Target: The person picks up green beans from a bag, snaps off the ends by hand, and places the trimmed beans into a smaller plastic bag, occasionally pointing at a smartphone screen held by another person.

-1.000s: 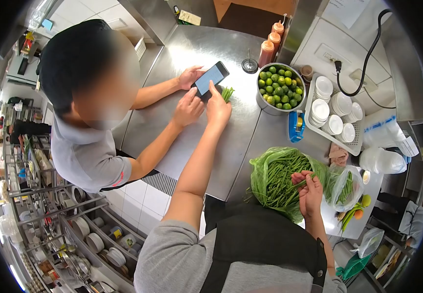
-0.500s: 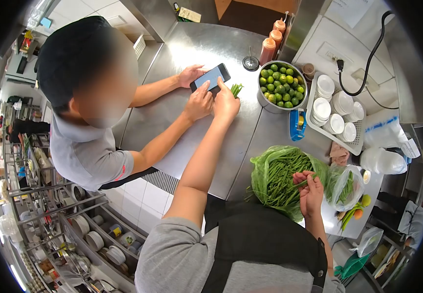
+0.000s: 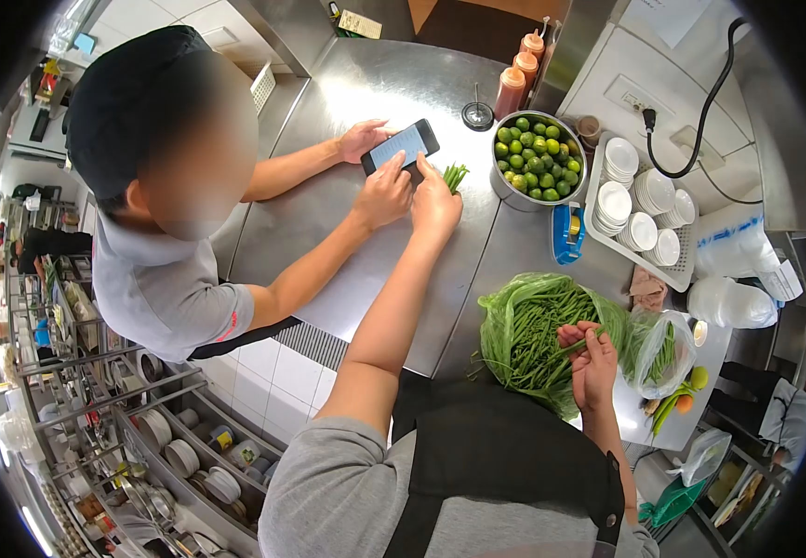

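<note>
Clamping slender green beans [image 3: 457, 177] in our left hand [image 3: 435, 206] (upper centre) and right hand [image 3: 593, 377] (lower right), we are judging them light, snappable, best held mid-length.

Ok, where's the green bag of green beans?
Head view, right of centre: the green plastic bag sits on the steel counter by the right hand, left of the clear bag.
</note>
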The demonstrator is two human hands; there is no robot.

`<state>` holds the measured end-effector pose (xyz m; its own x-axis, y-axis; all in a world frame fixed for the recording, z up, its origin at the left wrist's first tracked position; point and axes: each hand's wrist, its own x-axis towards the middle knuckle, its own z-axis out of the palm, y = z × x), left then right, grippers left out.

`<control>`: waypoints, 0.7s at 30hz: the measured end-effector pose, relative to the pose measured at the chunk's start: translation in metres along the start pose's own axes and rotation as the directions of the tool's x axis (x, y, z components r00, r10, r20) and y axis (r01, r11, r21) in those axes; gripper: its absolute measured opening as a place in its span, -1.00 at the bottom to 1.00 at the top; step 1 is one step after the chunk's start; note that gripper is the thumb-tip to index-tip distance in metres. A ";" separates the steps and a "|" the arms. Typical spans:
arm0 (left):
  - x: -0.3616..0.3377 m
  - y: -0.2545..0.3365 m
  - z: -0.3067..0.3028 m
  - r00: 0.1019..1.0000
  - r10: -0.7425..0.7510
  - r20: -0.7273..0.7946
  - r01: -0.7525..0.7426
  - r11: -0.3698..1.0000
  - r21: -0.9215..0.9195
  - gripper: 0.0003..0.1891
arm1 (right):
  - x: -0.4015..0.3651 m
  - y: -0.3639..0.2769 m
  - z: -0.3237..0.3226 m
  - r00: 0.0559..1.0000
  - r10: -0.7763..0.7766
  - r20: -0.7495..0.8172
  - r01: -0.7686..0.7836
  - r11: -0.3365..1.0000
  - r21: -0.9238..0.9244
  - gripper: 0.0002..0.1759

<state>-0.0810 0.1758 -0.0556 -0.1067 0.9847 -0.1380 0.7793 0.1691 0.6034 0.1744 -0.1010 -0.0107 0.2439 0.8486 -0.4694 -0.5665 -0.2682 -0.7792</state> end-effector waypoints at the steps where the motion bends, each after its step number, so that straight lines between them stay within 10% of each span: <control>1: -0.001 0.000 0.000 1.000 -0.004 0.007 0.004 1.000 0.003 0.05 | 0.000 0.000 -0.001 1.000 -0.002 0.000 0.002 1.000 0.003 -0.79; 21: -0.040 0.009 0.012 0.993 0.039 0.108 -0.029 0.996 -0.089 -0.05 | -0.002 0.002 -0.003 1.000 -0.012 0.026 0.012 1.000 0.003 -0.78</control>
<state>-0.0625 0.1374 -0.0538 -0.0094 0.9801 -0.1984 0.7241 0.1435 0.6746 0.1746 -0.1046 -0.0128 0.2300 0.8633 -0.4491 -0.5663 -0.2566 -0.7832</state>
